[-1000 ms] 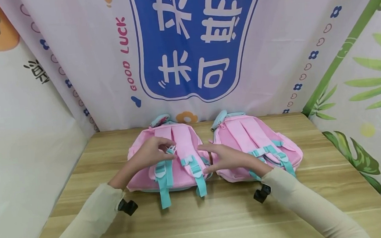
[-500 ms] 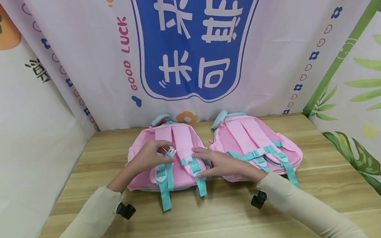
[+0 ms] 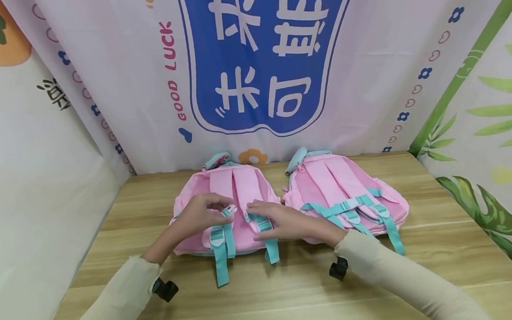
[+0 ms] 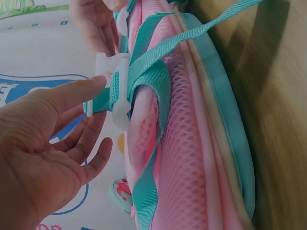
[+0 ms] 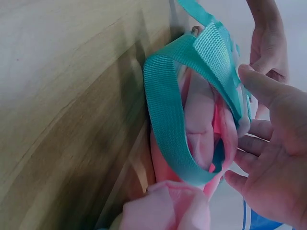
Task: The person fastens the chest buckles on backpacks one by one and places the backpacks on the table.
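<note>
The left pink backpack (image 3: 201, 183) lies with its shoulder straps facing up. My left hand (image 3: 197, 214) pinches a white buckle (image 3: 229, 210) on a teal strap, slightly above the backpack; in the left wrist view the strap end (image 4: 100, 99) sits between thumb and fingers. Over the backpack's right shoulder strap, my right hand (image 3: 284, 219) has its thumb and fingers around the teal webbing (image 3: 264, 223) and its buckle. The right wrist view shows the thumb (image 5: 259, 84) on that strap's edge, with the other fingers partly behind it. The two hands are a short gap apart.
A second pink backpack (image 3: 300, 191) with teal straps (image 3: 339, 207) lies close on the right. Both rest on a wooden table (image 3: 265, 298) against a printed cloth backdrop (image 3: 145, 113). Loose strap ends (image 3: 221, 266) hang toward the table's front.
My right hand has moved left from the gap between the backpacks onto the left backpack's right strap. My left hand has lowered slightly, still pinching the buckle.
</note>
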Demonstrator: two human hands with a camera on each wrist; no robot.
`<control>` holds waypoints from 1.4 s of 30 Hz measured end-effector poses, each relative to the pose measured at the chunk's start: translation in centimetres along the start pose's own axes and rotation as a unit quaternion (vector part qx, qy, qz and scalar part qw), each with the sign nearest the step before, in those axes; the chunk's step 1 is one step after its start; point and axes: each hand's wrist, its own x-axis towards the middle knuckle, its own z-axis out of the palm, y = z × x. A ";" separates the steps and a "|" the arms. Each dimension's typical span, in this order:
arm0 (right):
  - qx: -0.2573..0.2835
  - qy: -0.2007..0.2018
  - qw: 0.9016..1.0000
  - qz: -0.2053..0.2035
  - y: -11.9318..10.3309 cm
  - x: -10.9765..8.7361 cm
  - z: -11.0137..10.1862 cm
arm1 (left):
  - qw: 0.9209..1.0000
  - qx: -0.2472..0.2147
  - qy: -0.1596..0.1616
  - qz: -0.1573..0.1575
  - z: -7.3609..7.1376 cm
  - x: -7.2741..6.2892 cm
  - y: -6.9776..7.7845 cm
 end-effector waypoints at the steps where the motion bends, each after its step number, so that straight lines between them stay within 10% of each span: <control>1: -0.007 -0.002 1.000 -0.004 -0.1 0.2 0.1 | 1.000 0.000 -0.003 0.006 -0.1 -0.1 0.0; 21: -0.161 0.051 0.986 0.005 -1.5 2.1 2.4 | 0.996 0.041 -0.056 0.064 -0.2 -0.4 -0.7; 42: -0.113 0.151 0.982 0.010 -1.6 2.9 4.0 | 0.996 0.053 -0.011 0.074 0.2 -0.5 -1.0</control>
